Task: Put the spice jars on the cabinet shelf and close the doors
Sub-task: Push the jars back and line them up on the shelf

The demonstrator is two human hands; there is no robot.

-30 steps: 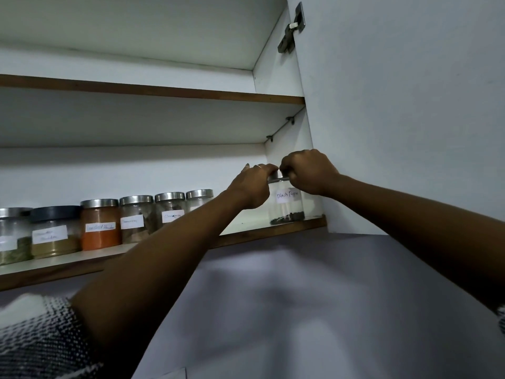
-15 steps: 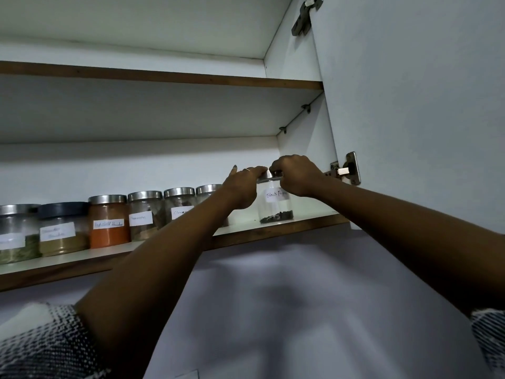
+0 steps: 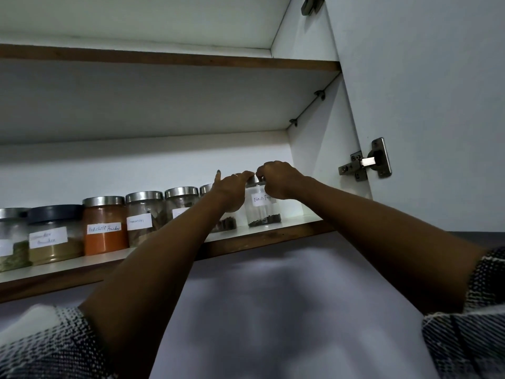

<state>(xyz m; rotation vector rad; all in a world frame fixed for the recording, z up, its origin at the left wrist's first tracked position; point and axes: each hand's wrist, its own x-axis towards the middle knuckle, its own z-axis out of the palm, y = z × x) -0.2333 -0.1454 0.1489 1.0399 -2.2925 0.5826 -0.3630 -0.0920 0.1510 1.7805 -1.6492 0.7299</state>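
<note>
A bare upper shelf point(image 3: 169, 60) with a brown front edge spans the view toward 12 o'clock. Two small dark shelf pegs point(image 3: 319, 94) sit on the white side panel point(image 3: 314, 149) at about 2 o'clock. A metal hinge point(image 3: 364, 163) is fixed at 3 o'clock, and part of another hinge point(image 3: 310, 5) shows at 1 o'clock. Patterned dark-and-white sleeves point(image 3: 52, 348) fill the corners at 7 and 5 o'clock.

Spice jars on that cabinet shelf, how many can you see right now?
7 in one row on the lower shelf: far-left jar, dark-lidded jar, orange powder jar, two more, one behind the left hand, black pepper jar. More may sit off-frame left.
</note>
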